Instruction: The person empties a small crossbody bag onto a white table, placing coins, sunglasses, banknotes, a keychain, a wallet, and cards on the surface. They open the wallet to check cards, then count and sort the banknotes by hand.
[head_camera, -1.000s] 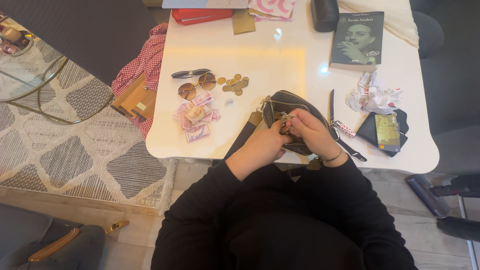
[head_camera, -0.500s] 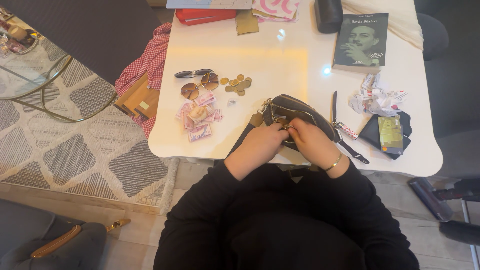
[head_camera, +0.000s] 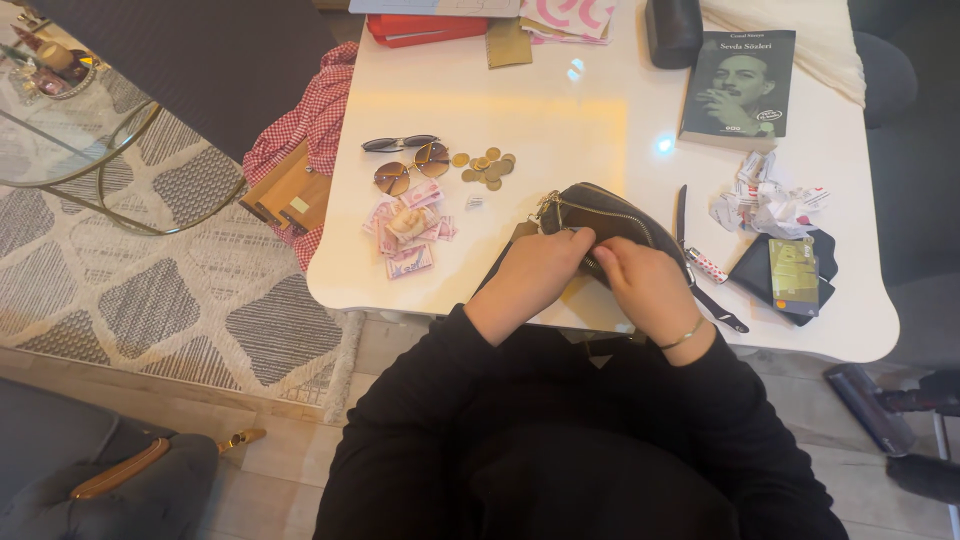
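Observation:
A small dark zip bag (head_camera: 605, 213) lies near the front edge of a white table (head_camera: 560, 110). My left hand (head_camera: 535, 275) grips the bag's near left side. My right hand (head_camera: 645, 285), a thin gold bracelet on its wrist, is closed on the bag's front by the zip. What the fingers pinch is hidden. Left of the bag lie crumpled pink banknotes (head_camera: 408, 232), a heap of coins (head_camera: 484, 168) and two pairs of sunglasses (head_camera: 405, 162). The bag's dark strap (head_camera: 715, 290) runs off to the right.
A dark book (head_camera: 738, 88) lies at the back right, crumpled receipts (head_camera: 765, 198) and a dark wallet with a card (head_camera: 792, 272) at the right. Red checked cloth (head_camera: 305, 125) hangs off the left edge. A glass side table (head_camera: 70, 120) stands on the patterned rug.
Both hands have slid down the bag's front and closed over it; the metal bit they held above the opening is no longer visible. The view shifted slightly left.

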